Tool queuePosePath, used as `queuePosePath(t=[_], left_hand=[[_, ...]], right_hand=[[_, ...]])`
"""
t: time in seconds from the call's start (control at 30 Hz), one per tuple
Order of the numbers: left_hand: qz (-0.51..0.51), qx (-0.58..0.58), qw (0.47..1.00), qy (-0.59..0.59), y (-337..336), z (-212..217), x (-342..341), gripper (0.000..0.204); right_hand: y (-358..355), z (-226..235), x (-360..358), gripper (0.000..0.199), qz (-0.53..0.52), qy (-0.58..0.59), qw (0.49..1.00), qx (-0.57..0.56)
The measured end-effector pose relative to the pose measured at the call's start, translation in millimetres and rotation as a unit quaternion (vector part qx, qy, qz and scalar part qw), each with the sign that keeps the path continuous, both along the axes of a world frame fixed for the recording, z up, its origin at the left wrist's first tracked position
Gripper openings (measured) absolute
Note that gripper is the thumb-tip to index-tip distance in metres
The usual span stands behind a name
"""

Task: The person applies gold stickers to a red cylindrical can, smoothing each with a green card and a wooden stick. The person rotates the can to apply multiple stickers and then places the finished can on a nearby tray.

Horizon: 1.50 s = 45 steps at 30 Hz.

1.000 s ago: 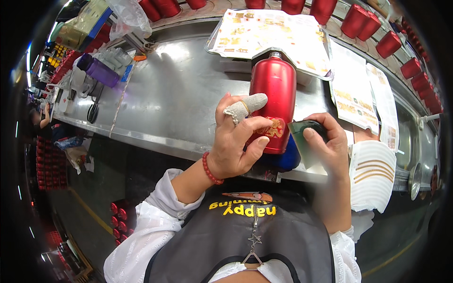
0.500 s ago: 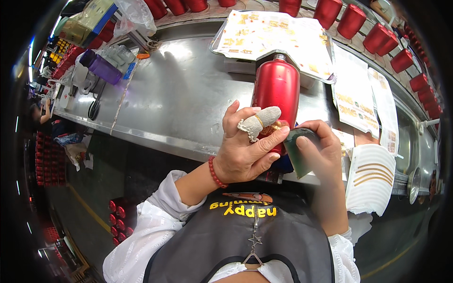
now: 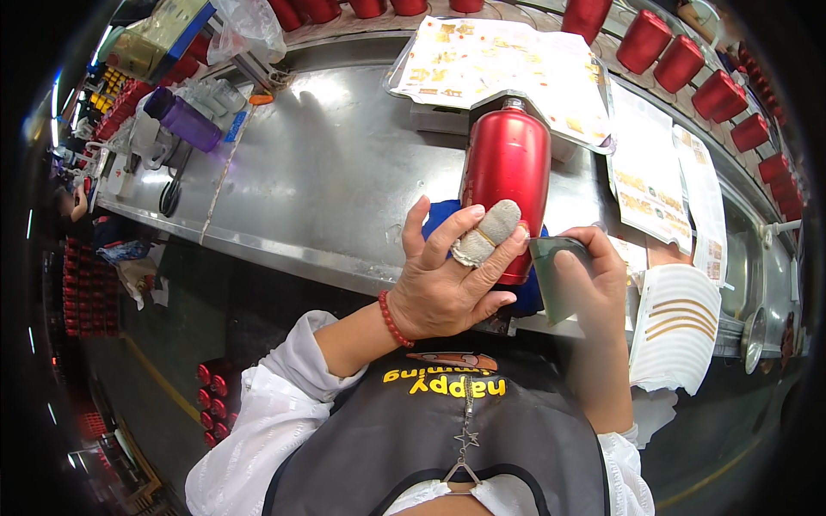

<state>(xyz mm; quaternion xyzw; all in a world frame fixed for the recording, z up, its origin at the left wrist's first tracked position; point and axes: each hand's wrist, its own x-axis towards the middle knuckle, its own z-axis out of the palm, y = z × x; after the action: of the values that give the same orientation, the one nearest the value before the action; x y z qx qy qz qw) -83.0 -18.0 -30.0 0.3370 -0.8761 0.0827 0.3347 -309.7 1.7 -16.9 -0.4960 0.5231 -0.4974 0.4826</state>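
Note:
A red metal bottle (image 3: 509, 163) lies on its side, neck pointing away, on a blue cloth (image 3: 532, 297) at the table's near edge. My left hand (image 3: 443, 288) rests on its lower body with fingers stretched and spread. A grey-white cloth finger cover (image 3: 489, 232), bound with a band, is on one finger. My right hand (image 3: 598, 275) pinches a thin, dark green translucent flat scraper (image 3: 551, 279) beside the bottle's base. Behind the neck stands a dark angled rest (image 3: 512, 95), mostly hidden by the bottle.
Beyond the bottle lies a tray of printed transfer sheets (image 3: 482, 56), with more sheets (image 3: 650, 172) to the right. White paper with gold curved strips (image 3: 680, 318) sits at the right edge. Red bottles (image 3: 644, 41) line a conveyor behind. A purple bottle (image 3: 185, 120) and scissors (image 3: 170, 193) are left.
My left fingers have spread and lifted slightly, and gold marking once seen beneath them is out of sight. The scraper has shifted slightly right. Bottles on the conveyor have moved right.

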Motion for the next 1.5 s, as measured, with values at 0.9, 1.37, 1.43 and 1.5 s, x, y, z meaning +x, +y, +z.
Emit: queuePosePath(t=[0.9, 1.37, 1.43, 1.5], left_hand=[[-0.172, 0.238, 0.940, 0.176, -57, 30, 2, 0.015], [-0.045, 0.116, 0.955, 0.268, -15, -17, 17, 0.032], [-0.048, 0.102, 0.960, 0.255, -14, -20, 18, 0.039], [-0.036, 0.099, 0.967, 0.233, -9, -20, 18, 0.042]], right_hand=[[-1, 12, 2, 0.025, -0.005, 0.132, 0.974, -0.182], [-16, 24, 37, 0.018, -0.003, 0.267, 0.937, -0.226], [-16, 27, 36, 0.017, 0.000, 0.243, 0.942, -0.229], [-15, 28, 36, 0.017, 0.003, 0.259, 0.940, -0.222]])
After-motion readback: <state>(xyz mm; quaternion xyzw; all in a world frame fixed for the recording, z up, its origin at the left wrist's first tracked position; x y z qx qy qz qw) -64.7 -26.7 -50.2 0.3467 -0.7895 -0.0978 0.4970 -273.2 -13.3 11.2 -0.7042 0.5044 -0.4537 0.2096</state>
